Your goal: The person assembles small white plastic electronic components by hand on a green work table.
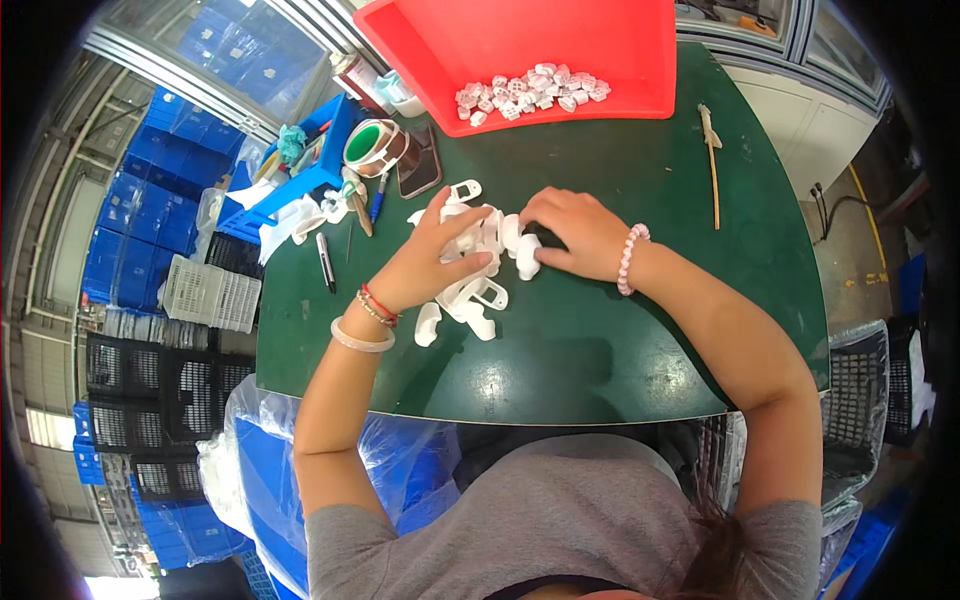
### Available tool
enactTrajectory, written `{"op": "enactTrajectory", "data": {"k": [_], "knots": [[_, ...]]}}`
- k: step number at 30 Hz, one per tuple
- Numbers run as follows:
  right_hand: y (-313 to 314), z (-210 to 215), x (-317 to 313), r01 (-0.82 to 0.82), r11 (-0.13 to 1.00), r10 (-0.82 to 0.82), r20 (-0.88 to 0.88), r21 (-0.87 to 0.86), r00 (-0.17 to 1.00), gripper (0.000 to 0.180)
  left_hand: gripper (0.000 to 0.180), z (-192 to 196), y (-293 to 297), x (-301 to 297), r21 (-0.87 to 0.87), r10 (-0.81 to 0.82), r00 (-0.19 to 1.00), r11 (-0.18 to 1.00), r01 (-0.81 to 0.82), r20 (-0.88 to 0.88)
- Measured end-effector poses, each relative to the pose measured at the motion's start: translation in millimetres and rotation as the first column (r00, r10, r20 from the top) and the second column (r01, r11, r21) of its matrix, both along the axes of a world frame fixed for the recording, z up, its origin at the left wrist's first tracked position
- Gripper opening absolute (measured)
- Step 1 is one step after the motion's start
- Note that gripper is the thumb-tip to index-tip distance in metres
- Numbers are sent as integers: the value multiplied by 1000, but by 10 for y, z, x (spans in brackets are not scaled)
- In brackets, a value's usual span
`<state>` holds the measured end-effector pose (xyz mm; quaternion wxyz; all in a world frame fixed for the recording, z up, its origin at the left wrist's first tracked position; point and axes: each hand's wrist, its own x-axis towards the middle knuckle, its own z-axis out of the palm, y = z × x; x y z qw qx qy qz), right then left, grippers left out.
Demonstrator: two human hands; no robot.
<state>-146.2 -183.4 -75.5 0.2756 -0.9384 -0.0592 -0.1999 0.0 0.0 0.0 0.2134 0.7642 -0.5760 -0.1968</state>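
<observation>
The left hand [425, 262] lay spread, fingers wide, over a loose heap of white plastic parts [470, 290] on the green worktop [620, 330]. Just beside it, the right hand [575, 232] pinched one white piece [527, 256] narrowly at its fingertips. Doing this well probably meant pinning the heap flat so that only one piece lifted free. Beyond both hands stood a red bin [450, 40] of smaller parts.
</observation>
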Motion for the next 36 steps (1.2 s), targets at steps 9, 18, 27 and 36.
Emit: {"op": "enactTrajectory", "data": {"k": [9, 18, 27, 36], "knots": [[-124, -61, 25, 70, 995, -67, -39, 77, 997, 18, 20, -156, -125, 119, -339, 57, 901, 914, -221, -431], [-39, 95, -42, 115, 989, -125, -104, -96, 987, 20, 21, -277, -400, -87, -473, -24, 944, 869, -143, -330], [187, 337, -35, 126, 972, -186, 327, 197, 927, 25, 42, -326, -249, -192, -513, 12, 963, 845, -154, -269], [-174, 356, 154, 300, 935, -340, 237, 189, 910, 26, 32, -348, -289, -117, -602, 27, 886, 724, -336, -462]]}}
